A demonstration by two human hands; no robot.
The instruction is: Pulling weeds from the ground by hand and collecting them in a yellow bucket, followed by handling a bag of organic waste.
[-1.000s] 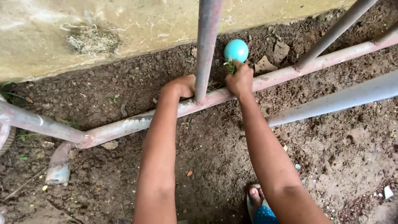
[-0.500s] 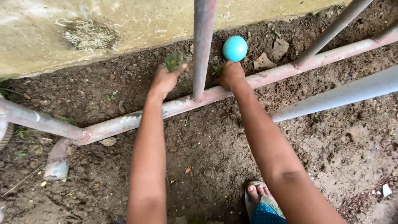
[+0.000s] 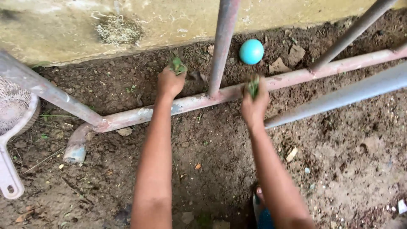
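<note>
My left hand (image 3: 170,82) is closed around a small tuft of green weeds (image 3: 177,65), held over dark soil just left of an upright metal pipe (image 3: 224,42). On the other side of that pipe, my right hand (image 3: 255,107) grips another green tuft of weeds (image 3: 253,87), raised above the pinkish horizontal pipe (image 3: 199,101) that runs across the ground. A turquoise ball (image 3: 251,51) lies on the soil beyond the horizontal pipe, near the base of a pale concrete wall (image 3: 85,29).
Grey pipes slant at the right (image 3: 339,101) and at the left (image 3: 46,91). A white plastic strainer (image 3: 12,127) lies at the left edge. My foot in a blue sandal (image 3: 263,212) shows at the bottom. Bare soil with small stones covers the ground.
My right hand has pulled back from the soil near the ball and lifted with a tuft of weeds. The view shifted left, so the strainer came into sight.
</note>
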